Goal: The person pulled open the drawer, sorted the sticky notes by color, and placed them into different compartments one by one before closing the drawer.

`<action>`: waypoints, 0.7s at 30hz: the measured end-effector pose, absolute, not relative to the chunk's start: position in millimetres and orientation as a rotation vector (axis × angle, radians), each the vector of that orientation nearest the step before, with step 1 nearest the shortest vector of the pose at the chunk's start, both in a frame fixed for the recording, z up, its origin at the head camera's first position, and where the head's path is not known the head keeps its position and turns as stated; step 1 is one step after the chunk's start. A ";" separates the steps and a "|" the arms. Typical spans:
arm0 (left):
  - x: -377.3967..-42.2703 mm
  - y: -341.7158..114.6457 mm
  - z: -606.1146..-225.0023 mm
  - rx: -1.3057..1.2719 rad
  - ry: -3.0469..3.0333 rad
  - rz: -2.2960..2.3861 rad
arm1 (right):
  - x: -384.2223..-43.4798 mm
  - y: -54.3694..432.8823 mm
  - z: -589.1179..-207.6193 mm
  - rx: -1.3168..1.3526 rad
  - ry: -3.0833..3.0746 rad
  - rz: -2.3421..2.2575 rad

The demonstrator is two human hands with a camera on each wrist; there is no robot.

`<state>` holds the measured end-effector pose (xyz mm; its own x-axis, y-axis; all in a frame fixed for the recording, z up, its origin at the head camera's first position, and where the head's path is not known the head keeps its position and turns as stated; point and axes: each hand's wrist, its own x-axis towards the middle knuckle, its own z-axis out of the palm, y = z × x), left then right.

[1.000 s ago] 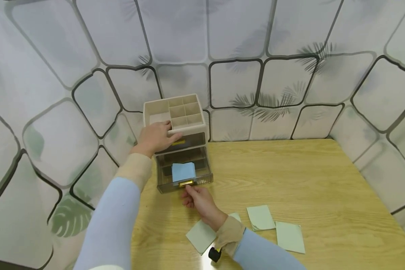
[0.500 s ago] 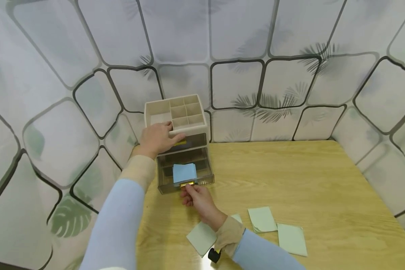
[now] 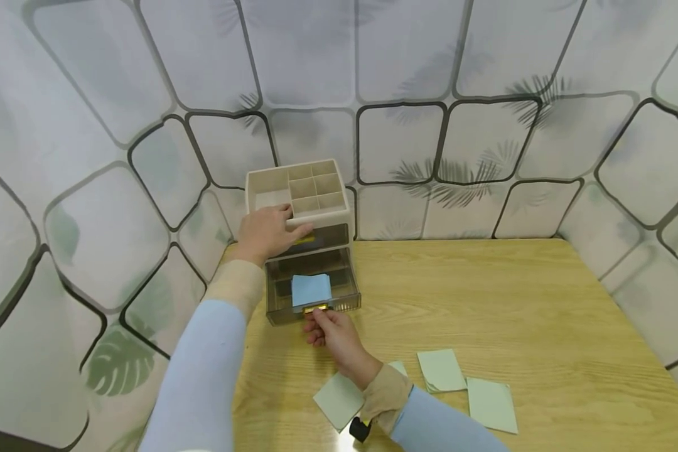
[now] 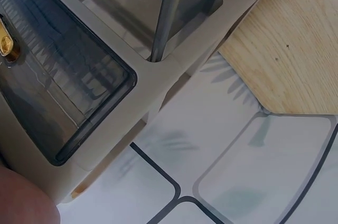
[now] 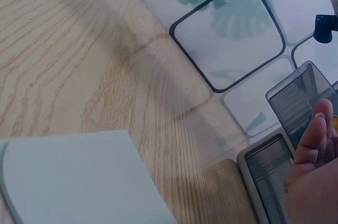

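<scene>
A cream desktop organizer (image 3: 262, 227) with smoky see-through drawers stands against the back wall. My left hand (image 3: 265, 233) grips its front top rim, fingers over the edge into the large compartment and thumb down the front. The lower drawer (image 3: 346, 300) is pulled out and holds a blue pad of paper (image 3: 311, 290). My right hand (image 3: 339, 339) pinches the drawer's gold handle (image 3: 317, 308) between thumb and fingers. The right wrist view shows that thumb (image 5: 312, 137) against the drawer front. In the left wrist view, another gold handle (image 4: 7, 44) sits on a shut drawer front.
Pale green sticky pads lie on the wooden table (image 3: 457, 289): one (image 3: 338, 402) partly under my right wrist, another (image 3: 442, 370) and a third (image 3: 493, 405) further right. A patterned cloth wall (image 3: 395, 138) closes off the back and sides.
My right thumb has come up onto the gold handle. The drawer and my left hand keep their places, while the whole head view shifts slightly.
</scene>
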<state>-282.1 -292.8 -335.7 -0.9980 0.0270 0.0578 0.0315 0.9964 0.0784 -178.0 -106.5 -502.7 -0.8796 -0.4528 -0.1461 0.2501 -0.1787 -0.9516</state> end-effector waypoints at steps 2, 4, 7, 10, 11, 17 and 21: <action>-282.6 -292.7 -336.1 -0.042 -3.085 -0.120 | -178.3 -106.6 -502.7 -0.234 1.645 -2.102; -282.6 -292.5 -336.1 -0.039 -3.089 -0.121 | -178.8 -106.9 -502.7 -0.238 1.647 -2.108; -282.4 -292.1 -335.7 -0.035 -3.088 -0.127 | -179.2 -107.5 -502.2 -0.237 1.655 -2.120; -282.2 -292.3 -335.6 -0.035 -3.080 -0.123 | -179.6 -108.6 -501.3 -0.226 1.662 -2.121; -282.1 -292.4 -335.6 -0.035 -3.078 -0.117 | -179.5 -108.8 -501.0 -0.226 1.663 -2.120; -281.7 -292.6 -335.6 -0.034 -3.070 -0.108 | -181.8 -108.2 -499.2 -0.254 1.657 -2.111; -282.3 -292.2 -335.9 -0.030 -3.071 -0.119 | -188.1 -107.7 -498.8 -0.255 1.659 -2.107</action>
